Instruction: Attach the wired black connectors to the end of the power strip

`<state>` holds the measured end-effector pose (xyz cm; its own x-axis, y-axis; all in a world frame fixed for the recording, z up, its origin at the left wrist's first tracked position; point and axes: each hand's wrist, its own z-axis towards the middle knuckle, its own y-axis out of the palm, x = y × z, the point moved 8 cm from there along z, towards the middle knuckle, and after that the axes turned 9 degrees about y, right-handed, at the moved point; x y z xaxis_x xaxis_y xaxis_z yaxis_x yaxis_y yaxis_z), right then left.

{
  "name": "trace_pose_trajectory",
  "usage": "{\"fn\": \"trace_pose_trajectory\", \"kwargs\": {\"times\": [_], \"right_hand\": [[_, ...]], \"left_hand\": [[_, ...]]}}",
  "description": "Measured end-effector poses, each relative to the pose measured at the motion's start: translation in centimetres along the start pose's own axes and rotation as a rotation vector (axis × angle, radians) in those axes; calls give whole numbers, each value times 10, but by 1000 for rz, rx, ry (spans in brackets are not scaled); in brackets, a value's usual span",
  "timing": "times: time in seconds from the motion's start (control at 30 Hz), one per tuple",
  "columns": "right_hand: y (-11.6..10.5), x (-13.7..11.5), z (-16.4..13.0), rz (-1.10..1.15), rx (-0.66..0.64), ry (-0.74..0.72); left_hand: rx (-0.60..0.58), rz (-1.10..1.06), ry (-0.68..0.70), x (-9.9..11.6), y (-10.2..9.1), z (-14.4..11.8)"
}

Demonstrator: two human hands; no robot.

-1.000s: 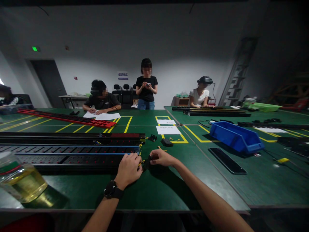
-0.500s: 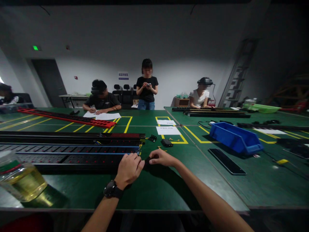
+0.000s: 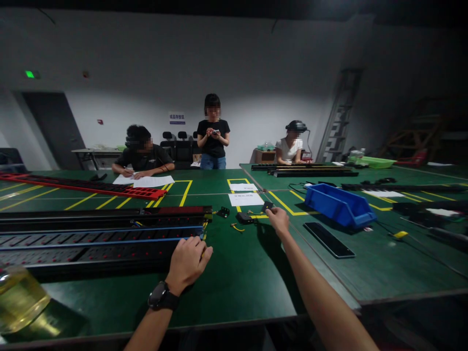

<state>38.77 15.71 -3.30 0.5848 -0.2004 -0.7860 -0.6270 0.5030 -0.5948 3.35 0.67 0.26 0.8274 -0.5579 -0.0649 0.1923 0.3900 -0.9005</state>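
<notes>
Plainly, much of the scene is dim and the small parts are hard to read. The right hand [image 3: 278, 218] reaches out over the green table [image 3: 237, 273] toward its far middle, thumb and fingers pinched on a small black part [image 3: 268, 205] — too small to identify. The left hand [image 3: 187, 261] rests nearer the table's front edge, fingers curled together at the end of the black power strips [image 3: 98, 234]; whether anything lies inside that curl cannot be told, though a hint of yellow shows at the fingertips. A black watch [image 3: 161, 297] sits on that wrist.

Just beside the right hand lie another black part [image 3: 244, 218], a short yellow wire [image 3: 237, 227] and a black clip [image 3: 222, 212], all too small for detail. White paper sheets [image 3: 245, 199] lie inside a yellow-taped box beyond them.

At the front left corner a clear bottle [image 3: 20, 300] of yellowish liquid is cut off by the picture's edge. On the table to the right stands a blue bin [image 3: 338, 204] — its contents hidden by its wall. A flat black slab [image 3: 328, 239] lies in front of it. A green tray [image 3: 373, 162] sits far off, contents indistinct.

Across the table, one person [image 3: 142, 156] writes on paper, another [image 3: 212, 139] stands holding something small, a third [image 3: 290, 146] sits wearing a headset.
</notes>
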Motion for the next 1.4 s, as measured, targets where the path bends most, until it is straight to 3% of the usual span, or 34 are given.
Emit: {"fn": "trace_pose_trajectory", "kwargs": {"times": [0.1, 0.3, 1.13, 1.3, 1.4], "right_hand": [[-10, 27, 5, -156, 70, 174], [-6, 38, 6, -300, 40, 266], [3, 40, 10, -502, -67, 237], [3, 37, 11, -449, -34, 187], [8, 21, 8, -335, -5, 50]], "left_hand": [[-10, 13, 1, 0, 2, 0], [-11, 13, 4, -3, 5, 0], [13, 11, 9, -2, 3, 1], [12, 36, 14, -2, 4, 1], [11, 35, 13, -2, 4, 1]]}}
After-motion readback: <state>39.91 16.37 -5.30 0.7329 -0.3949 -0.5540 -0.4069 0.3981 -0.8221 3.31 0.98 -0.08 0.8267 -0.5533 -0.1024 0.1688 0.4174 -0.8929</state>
